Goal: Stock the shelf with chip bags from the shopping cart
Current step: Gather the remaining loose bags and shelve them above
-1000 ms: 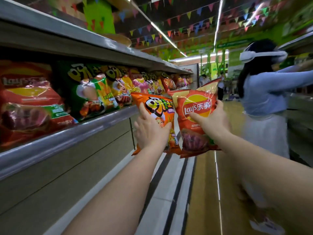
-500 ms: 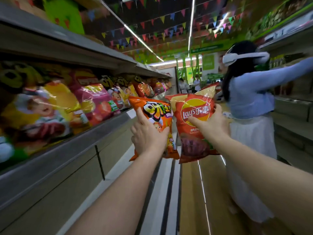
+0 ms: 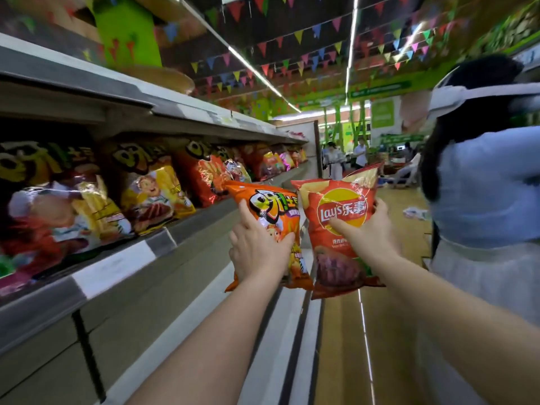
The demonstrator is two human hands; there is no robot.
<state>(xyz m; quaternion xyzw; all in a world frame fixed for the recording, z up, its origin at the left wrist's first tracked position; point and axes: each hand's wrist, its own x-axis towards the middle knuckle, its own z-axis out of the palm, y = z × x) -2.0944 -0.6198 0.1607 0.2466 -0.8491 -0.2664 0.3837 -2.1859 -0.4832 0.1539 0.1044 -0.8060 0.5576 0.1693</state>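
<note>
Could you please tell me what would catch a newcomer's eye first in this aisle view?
Two bright bags held up mid-aisle: the left hand grips an orange snack bag, the right hand a red Lay's chip bag. On the left runs a shelf packed with chip bags; at right stands a person in a light blue top.

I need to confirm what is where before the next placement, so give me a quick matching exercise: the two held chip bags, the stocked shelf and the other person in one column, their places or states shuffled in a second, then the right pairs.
Column one:
1. orange chip bag
2. red Lay's bag
3. stocked shelf
4. person in the light blue top

Column two:
A. along the left side, filled with bags
B. held in the right hand
C. standing in the aisle on the right
D. held in the left hand

Pairs: 1-D, 2-B, 3-A, 4-C
</note>
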